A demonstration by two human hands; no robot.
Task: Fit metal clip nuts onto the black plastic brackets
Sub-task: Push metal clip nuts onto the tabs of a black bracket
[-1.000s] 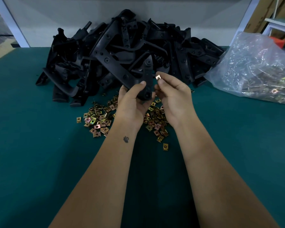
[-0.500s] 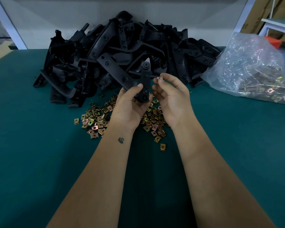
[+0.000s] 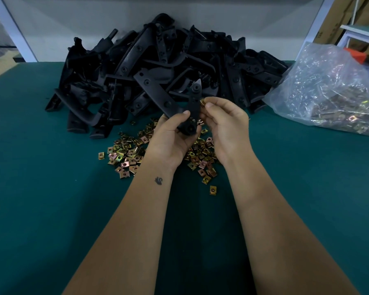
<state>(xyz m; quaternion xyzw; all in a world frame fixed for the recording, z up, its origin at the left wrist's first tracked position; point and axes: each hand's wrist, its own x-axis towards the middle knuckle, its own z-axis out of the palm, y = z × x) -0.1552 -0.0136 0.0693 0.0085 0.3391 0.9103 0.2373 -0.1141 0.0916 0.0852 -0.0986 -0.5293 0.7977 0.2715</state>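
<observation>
A green table top (image 3: 51,209) is seen from above, bounded at the far edge by a pale wall panel (image 3: 94,22). A large heap of black plastic brackets (image 3: 158,67) is piled against that panel at the back centre. A loose scatter of brass-coloured clip nuts (image 3: 128,152) is spread on the table in front of the heap, partly hidden under both hands; a single clip nut (image 3: 213,190) is set apart at the near edge of the scatter. A clear plastic bag (image 3: 328,88) filled with more clip nuts is laid at the right, just beside the heap. Cardboard boxes (image 3: 337,20) are visible behind it at the upper right.

One bracket (image 3: 193,107) is held above the scatter, roughly upright, its pointed end directed away from the person. Its lower part is gripped by the left hand (image 3: 173,139), with fingers curled round it and the thumb pressed on its front face. A small clip nut (image 3: 203,102) is pinched between thumb and fingertips of the right hand (image 3: 226,128) and is held right at the bracket's right edge, about mid-length; whether it is already seated on the edge cannot be told. Both bare forearms are extended from the bottom of the view, a small dark tattoo (image 3: 158,180) marked on the left wrist.
</observation>
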